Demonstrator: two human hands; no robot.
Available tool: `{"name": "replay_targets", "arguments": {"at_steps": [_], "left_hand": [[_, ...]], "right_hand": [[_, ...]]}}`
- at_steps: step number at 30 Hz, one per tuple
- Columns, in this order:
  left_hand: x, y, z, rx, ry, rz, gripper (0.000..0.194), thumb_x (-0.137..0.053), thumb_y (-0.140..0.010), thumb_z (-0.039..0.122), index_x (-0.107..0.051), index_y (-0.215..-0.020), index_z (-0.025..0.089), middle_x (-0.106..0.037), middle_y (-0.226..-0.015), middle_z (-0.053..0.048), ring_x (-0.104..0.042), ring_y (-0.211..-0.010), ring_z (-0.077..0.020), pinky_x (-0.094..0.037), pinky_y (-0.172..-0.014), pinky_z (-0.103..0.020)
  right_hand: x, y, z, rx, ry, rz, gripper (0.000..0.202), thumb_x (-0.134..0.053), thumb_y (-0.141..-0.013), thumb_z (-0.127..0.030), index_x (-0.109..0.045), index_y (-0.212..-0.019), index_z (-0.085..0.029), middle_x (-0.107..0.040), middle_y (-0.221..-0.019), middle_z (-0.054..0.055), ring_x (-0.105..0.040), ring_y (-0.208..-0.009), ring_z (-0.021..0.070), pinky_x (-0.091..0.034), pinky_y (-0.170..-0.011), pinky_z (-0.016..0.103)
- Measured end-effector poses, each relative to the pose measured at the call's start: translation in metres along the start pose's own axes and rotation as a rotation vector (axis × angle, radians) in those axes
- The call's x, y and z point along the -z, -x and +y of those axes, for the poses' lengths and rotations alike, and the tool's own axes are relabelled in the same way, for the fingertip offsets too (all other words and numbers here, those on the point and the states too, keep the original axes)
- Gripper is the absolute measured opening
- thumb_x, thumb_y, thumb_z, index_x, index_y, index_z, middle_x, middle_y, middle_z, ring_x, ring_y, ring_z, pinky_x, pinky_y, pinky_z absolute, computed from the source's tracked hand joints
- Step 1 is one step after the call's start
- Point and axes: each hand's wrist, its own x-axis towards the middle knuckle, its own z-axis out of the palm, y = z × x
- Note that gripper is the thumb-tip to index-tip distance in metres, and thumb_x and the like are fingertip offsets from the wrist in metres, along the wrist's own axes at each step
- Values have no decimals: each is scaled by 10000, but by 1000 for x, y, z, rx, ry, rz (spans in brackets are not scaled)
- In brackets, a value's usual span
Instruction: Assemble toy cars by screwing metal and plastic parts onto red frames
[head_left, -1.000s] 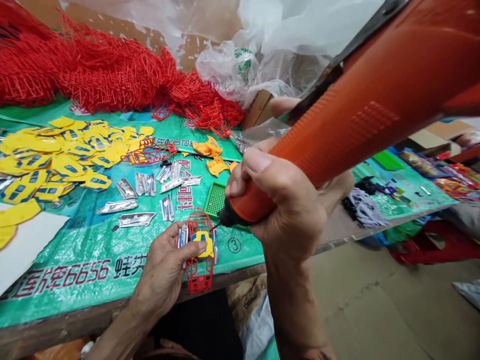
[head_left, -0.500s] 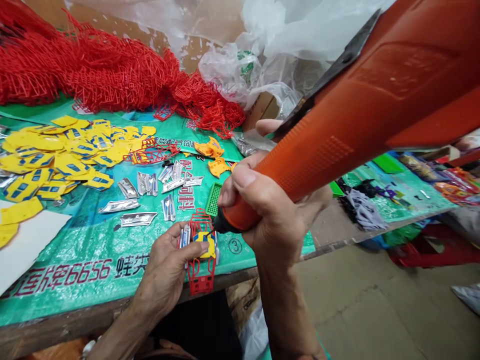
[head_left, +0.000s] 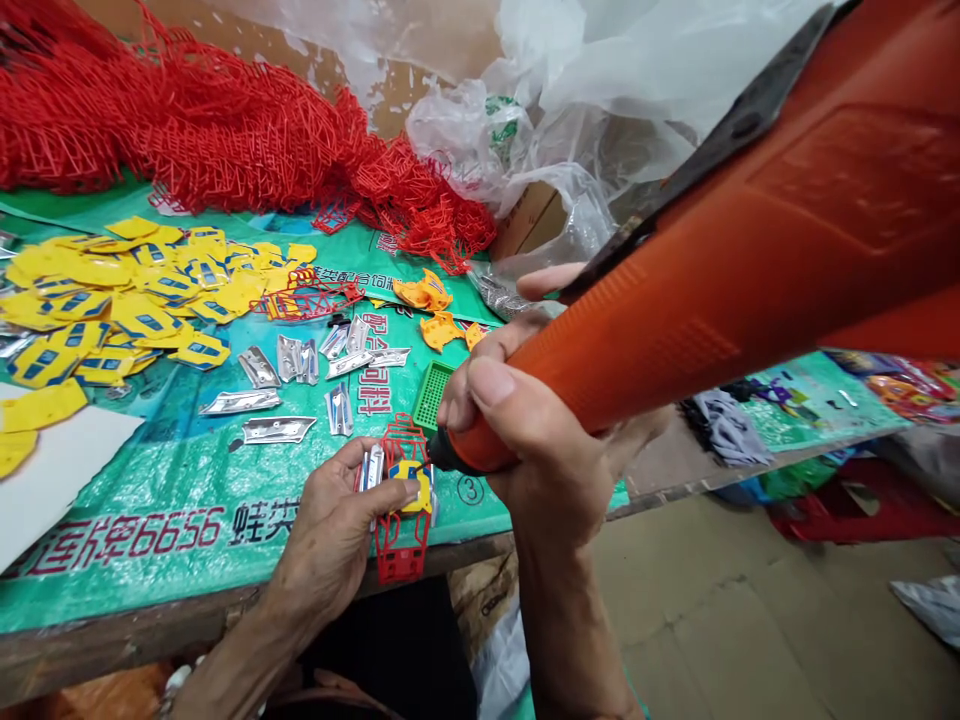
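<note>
My left hand (head_left: pixel 337 525) pinches a small toy assembly at the table's front edge, thumb pressed on its yellow plate (head_left: pixel 414 484). Under that plate lies a red lattice frame (head_left: pixel 402 550), with silver side pieces (head_left: pixel 370 468) along its flanks. My right hand (head_left: pixel 551 430) is wrapped around an orange electric screwdriver (head_left: pixel 645 320), which slants down from the upper right. Its dark nose points at the yellow plate, and the thin bit reaches the plate's upper part. Whether a screw sits under the tip is too small to tell. A green mesh basket (head_left: pixel 433 395) stands just behind.
Yellow plates (head_left: pixel 142 300) are heaped at the left, below a long pile of red frames (head_left: pixel 247 130). Loose silver pieces (head_left: pixel 279 430) and orange parts (head_left: pixel 442 330) lie mid-table. A white sheet (head_left: pixel 67 470) is at the left; grey parts (head_left: pixel 724 425) lie at the right.
The orange screwdriver's body has swung slightly lower on the right, while its tip stays at the yellow plate. My left hand keeps its hold. The whole view has shifted a little.
</note>
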Motion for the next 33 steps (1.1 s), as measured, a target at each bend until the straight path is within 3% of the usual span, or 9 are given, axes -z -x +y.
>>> {"name": "replay_targets", "arguments": {"at_steps": [4,6,10,14,18,22,33], "left_hand": [[0,1,0,-27,-22,10,237,-755,-619,92,-608,-785,176,-605,-621,59,-551,-540,-98,-479,-541,-217],[1,1,0,-17,-20,-2,253,-761,-613,95,-609,-797,178,-599,-614,61,-549,-532,-102,-488,-547,-229],[4,2,0,44,-45,1,346,-809,-603,160,-626,-897,165,-680,-732,10,-610,-608,-135,-520,-624,-269],[5,3,-1,52,-75,50,386,-834,-597,188,-622,-919,169,-704,-779,1,-632,-645,-133,-506,-625,-238],[4,3,-1,74,-67,77,370,-838,-609,195,-623,-911,185,-699,-766,26,-626,-620,-112,-499,-600,-213],[2,3,-1,85,-61,85,401,-848,-601,183,-628,-936,189,-720,-818,20,-639,-654,-108,-507,-625,-204],[1,3,1,119,-44,92,461,-870,-575,212,-617,-959,192,-722,-819,3,-650,-622,-132,-529,-594,-235]], "right_hand": [[3,2,-2,-19,-108,-209,380,-711,-607,-185,-582,-952,-278,-529,-563,-78,-548,-430,143,-506,-415,300],[6,-1,-4,-22,-130,-244,455,-718,-604,-166,-567,-1019,-277,-535,-574,-80,-550,-439,143,-502,-415,294],[13,-12,0,46,-130,-122,462,-758,-644,-198,-570,-1058,-277,-573,-651,-65,-524,-436,130,-477,-392,289],[21,-28,22,163,-7,16,374,-724,-693,-183,-603,-1039,-255,-571,-618,-76,-511,-389,111,-456,-373,270],[26,-34,42,140,112,105,341,-729,-663,-228,-607,-981,-205,-594,-633,-66,-561,-441,116,-495,-421,276],[27,-31,45,99,136,111,247,-727,-654,-254,-571,-837,-198,-585,-598,-70,-539,-415,105,-482,-414,272],[24,-29,51,118,126,86,224,-724,-646,-214,-506,-695,-224,-564,-530,-91,-518,-372,110,-459,-410,282]]}}
